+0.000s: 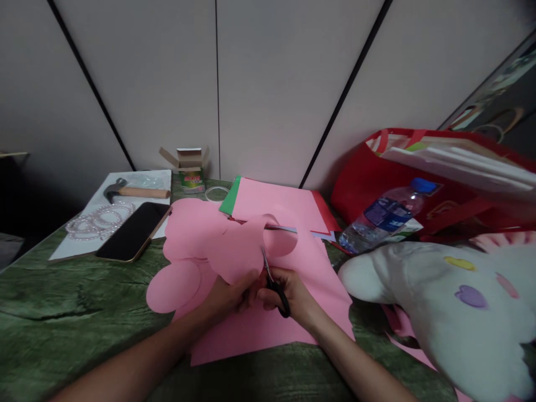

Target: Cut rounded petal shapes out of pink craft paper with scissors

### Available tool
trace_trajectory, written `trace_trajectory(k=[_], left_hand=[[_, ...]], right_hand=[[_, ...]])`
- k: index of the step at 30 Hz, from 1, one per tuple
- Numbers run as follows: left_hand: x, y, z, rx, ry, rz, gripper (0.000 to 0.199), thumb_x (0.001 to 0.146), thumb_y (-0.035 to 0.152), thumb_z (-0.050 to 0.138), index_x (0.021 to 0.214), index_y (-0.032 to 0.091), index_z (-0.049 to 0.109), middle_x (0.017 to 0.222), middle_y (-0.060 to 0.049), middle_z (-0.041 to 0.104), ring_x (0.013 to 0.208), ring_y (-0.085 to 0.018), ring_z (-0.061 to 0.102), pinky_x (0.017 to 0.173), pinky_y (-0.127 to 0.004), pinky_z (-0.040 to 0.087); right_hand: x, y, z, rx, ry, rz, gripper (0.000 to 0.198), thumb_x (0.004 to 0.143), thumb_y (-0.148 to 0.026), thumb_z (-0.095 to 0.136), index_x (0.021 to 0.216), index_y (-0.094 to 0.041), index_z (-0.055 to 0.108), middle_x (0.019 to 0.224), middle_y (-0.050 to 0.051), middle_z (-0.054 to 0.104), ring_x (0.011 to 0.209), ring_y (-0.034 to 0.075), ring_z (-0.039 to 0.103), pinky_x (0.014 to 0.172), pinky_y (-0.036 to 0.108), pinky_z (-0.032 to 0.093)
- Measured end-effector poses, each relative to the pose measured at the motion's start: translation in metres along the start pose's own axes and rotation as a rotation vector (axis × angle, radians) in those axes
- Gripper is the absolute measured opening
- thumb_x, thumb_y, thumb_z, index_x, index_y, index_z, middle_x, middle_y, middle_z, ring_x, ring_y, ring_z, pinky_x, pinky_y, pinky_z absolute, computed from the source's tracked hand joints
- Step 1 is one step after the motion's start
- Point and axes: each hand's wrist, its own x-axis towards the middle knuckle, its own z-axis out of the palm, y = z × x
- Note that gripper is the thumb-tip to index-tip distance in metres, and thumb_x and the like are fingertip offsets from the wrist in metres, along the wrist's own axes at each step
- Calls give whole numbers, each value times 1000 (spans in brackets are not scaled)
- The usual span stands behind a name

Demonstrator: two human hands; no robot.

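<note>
My left hand (240,293) is closed on the lower edge of a pink paper piece (237,251) with a rounded outline. A curled pink strip (280,240) hangs off to its right. My right hand (287,287) grips the black handles of a pair of scissors (277,290), whose blades point up at the right edge of the paper piece. Under both hands lies a large pink sheet (251,335). Pink cut shapes, one an oval (173,287) and one with a scalloped edge (184,223), are on its left. Some of my fingers are hidden behind the scissors and paper.
At the left are a black phone (134,231), a hammer (142,192) and beaded strands (100,219). A small open box (191,176) stands at the back. To the right are a water bottle (383,218), a red bag (355,178) and a white plush toy (439,312).
</note>
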Motion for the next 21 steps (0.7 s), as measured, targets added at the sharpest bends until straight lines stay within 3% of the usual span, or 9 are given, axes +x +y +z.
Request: trace_trajectory(k=[21], left_hand=[[4,-5,0,-99,-26,19,49,80,46,44,42,16,49,33,3,42,30,-7,36,35,-23,23]], right_hand=[[2,4,0,25,2,6,34,58,-39,75,63,-16,50,58,-3,57,42,7,48,40,19,40]])
